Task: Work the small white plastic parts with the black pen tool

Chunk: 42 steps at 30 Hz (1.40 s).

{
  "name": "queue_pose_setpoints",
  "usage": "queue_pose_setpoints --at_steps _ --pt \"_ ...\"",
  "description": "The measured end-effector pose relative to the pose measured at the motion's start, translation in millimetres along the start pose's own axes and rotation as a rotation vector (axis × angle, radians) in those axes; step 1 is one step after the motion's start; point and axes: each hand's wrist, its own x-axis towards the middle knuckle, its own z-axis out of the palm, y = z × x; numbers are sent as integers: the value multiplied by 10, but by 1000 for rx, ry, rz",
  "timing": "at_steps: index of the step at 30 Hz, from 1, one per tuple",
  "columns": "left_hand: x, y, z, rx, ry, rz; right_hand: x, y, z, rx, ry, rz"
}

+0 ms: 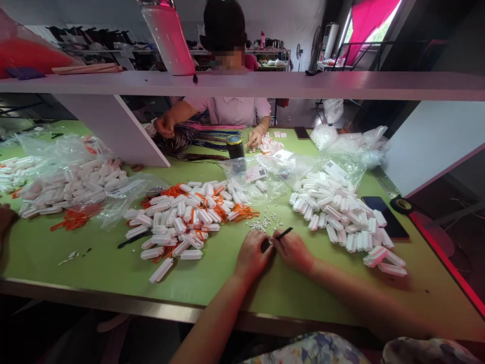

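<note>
The fingers (258, 237) of the left hand (251, 257) are curled nearly closed on a small dark piece (265, 246), mostly hidden by the hand, while those of the right hand (294, 252) are pinched together on a slim black strip (284, 233) that slants up and to the right; whether the two are joined, I cannot tell. The hands almost meet above the green surface (303, 308). To their right lies a broad, loose heap of white pieces (341, 212), and to their left a second heap (178, 222), mixed with orange loops (242, 212). A clear plastic bag (275, 179) with a printed label lies farther back, between these heaps. A flat dark slab (394, 222) lies beside the right-hand heap, with a roll of black tape (400, 205) at its far right corner. Tiny white pins (265, 222) are scattered just beyond the hands.
</note>
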Motion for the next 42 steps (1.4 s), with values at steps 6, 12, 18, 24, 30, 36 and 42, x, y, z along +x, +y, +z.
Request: queue_pose_setpoints --at_steps 6,12,18,24,30,36,42 --pt "6 4 -1 10 2 6 6 -3 -62 167 15 20" --pt "20 32 -35 20 1 11 81 134 -328 163 149 -38" --pt "10 6 -9 -43 26 25 91 266 -343 -3 -131 -169" --pt "43 -203 -112 13 226 -7 200 575 -721 -168 200 -87" --pt "247 -567 -452 463 380 -199 258 997 -1176 -443 493 25" --pt "448 -729 -528 582 268 -238 204 682 -787 -267 378 -70" --pt "400 -689 -692 589 255 -215 51 374 -340 -164 177 -170"
